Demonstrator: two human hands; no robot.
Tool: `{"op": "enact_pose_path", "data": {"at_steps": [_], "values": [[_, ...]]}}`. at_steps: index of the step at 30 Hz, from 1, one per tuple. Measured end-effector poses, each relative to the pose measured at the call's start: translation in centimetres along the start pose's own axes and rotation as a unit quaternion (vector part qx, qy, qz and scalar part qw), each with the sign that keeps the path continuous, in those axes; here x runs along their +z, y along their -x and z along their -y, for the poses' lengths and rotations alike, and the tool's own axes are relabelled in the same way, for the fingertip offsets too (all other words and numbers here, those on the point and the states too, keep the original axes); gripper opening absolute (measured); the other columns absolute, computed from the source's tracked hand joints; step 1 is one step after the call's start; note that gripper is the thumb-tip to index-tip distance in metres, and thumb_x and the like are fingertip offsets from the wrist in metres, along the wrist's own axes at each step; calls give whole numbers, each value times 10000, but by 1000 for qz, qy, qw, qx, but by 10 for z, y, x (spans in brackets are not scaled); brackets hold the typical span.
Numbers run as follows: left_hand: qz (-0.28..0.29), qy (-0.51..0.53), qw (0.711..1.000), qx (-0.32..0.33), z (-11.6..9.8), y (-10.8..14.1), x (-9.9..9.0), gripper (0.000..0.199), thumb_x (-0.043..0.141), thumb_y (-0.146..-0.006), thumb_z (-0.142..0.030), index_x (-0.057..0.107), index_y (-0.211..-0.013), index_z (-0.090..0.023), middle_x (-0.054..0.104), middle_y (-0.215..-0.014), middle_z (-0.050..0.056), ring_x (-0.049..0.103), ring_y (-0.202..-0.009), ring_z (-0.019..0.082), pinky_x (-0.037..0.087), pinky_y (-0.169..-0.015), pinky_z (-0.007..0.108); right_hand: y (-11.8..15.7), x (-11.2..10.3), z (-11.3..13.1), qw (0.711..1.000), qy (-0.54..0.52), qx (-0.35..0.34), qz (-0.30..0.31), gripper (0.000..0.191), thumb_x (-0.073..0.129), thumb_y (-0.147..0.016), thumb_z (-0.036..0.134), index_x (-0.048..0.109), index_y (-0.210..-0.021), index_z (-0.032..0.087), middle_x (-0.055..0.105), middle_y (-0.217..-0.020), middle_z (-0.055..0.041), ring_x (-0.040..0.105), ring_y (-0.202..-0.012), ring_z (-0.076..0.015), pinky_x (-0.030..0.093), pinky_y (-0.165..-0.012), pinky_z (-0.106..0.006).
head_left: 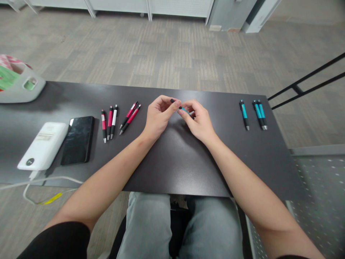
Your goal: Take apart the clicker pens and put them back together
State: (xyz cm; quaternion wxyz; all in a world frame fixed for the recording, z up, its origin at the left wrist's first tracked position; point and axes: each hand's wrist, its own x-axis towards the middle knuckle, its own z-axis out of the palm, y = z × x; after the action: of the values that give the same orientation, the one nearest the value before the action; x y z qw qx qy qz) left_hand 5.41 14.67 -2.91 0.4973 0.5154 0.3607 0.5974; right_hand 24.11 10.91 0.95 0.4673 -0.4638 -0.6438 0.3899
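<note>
Both my hands meet over the middle of the dark table (175, 165) and hold one teal pen (184, 108) between them. My left hand (159, 117) pinches the pen's black end, and my right hand (198, 120) grips the teal barrel. Most of the pen is hidden by my fingers. To the left lie several red pens (130, 117) and one white pen (114, 121). Three teal pens (253, 114) lie at the right end of the table.
A black phone (78, 139) and a white power bank (44, 144) with a white cable (40, 181) lie at the left. A grey container (23, 90) sits at the far left edge. Black rails (307, 84) stand to the right.
</note>
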Motion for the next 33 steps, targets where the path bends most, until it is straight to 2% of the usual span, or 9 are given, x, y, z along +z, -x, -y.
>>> {"op": "enact_pose_path", "data": {"at_steps": [4, 10, 14, 17, 19, 24, 28, 30, 33], "values": [[-6, -5, 1000, -4, -2, -4, 0, 697, 1044, -686, -1067, 787, -875, -448, 903, -964, -1, 780, -1036, 387, 639, -1030, 727, 3, 0, 0, 1000, -14, 19, 11, 331, 979, -1019, 558, 712, -1081, 372, 721, -975, -20, 629, -909, -298, 500, -825, -457], [-19, -24, 999, -20, -6, -4, 1, 719, 1013, -697, -1091, 765, -894, -445, 882, -941, 17, 758, -1118, 407, 587, -1025, 705, 5, 2, 3, 1000, 1, 9, 6, 263, 889, -1088, 588, 737, -1104, 373, 647, -891, -17, 615, -880, -306, 514, -864, -457], [-35, -37, 999, -13, -7, -2, 0, 717, 985, -725, -1095, 750, -921, -447, 872, -940, 30, 763, -1114, 415, 573, -998, 688, 2, 2, 1, 1000, 14, -2, 21, 304, 809, -1126, 652, 757, -999, 380, 726, -961, -71, 707, -1031, -376, 563, -909, -491], [-30, -51, 998, -5, -4, -2, -2, 673, 925, -810, -1095, 755, -959, -461, 848, -933, 43, 768, -1162, 430, 547, -1022, 692, 0, 1, -4, 1000, 11, -14, 15, 228, 886, -1086, 579, 775, -1048, 384, 809, -1113, -87, 714, -1107, -380, 569, -938, -503], [-37, -52, 998, 1, -2, -3, -3, 662, 930, -814, -1087, 756, -949, -463, 830, -899, 37, 761, -1092, 412, 544, -1009, 681, 1, 0, -6, 1000, 11, -17, 5, 216, 923, -1065, 517, 761, -1068, 374, 815, -1142, -80, 700, -1079, -357, 553, -920, -487], [-69, -49, 996, 26, -2, -6, -6, 658, 964, -787, -1074, 767, -922, -461, 810, -836, 18, 719, -849, 338, 620, -919, 664, 4, -1, -1, 1000, 13, 4, -5, 276, 949, -1054, 507, 711, -1110, 381, 705, -921, -9, 614, -873, -302, 522, -868, -458], [-65, -45, 996, 30, -5, -7, -6, 651, 959, -804, -1070, 802, -953, -457, 849, -885, 20, 724, -830, 320, 639, -871, 646, 6, -2, 2, 999, 19, 22, 14, 261, 943, -1061, 564, 792, -1198, 401, 619, -829, 12, 571, -816, -302, 523, -861, -461], [-59, -42, 997, 26, -6, -7, -6, 663, 984, -786, -1063, 814, -963, -446, 882, -935, 15, 711, -833, 310, 638, -853, 628, 6, -3, -1, 1000, 23, 16, 14, 223, 899, -1101, 584, 838, -1217, 403, 649, -843, 1, 574, -829, -306, 527, -891, -468], [-54, -35, 997, 30, -8, -7, -6, 688, 988, -774, -1074, 838, -974, -433, 895, -954, 14, 687, -814, 302, 632, -841, 628, 5, -3, -5, 1000, 30, 0, 3, 217, 859, -1131, 606, 871, -1170, 393, 787, -985, -25, 601, -877, -307, 525, -911, -472]]}}
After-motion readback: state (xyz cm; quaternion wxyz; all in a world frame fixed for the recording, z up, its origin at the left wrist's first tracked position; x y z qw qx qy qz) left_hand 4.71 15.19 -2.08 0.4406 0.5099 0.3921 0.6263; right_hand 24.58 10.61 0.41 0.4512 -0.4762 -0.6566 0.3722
